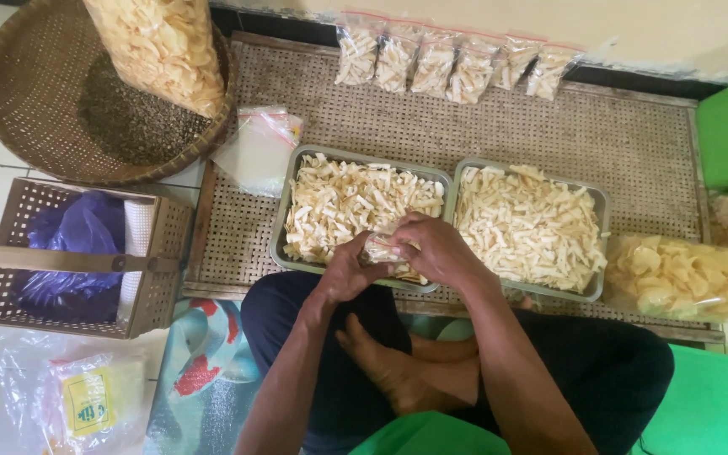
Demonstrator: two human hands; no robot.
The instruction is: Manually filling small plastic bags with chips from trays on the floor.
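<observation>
Two bare crossed feet (pixel 398 371) are seen lowest, just under the hands. A small clear plastic bag of pale chips (pixel 381 249) is gripped by the left hand (pixel 345 274) and the right hand (pixel 436 248), over the near edge of the left grey metal tray (pixel 280 227). Chips could be spilled onto the woven mat (pixel 634 135) if the bag is tipped.

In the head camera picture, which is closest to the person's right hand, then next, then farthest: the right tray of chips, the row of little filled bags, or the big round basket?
From the right hand:
1. Right tray, just beside it, to its right.
2. Row of little filled bags, up by the wall.
3. Big round basket, far off at top left.
</observation>
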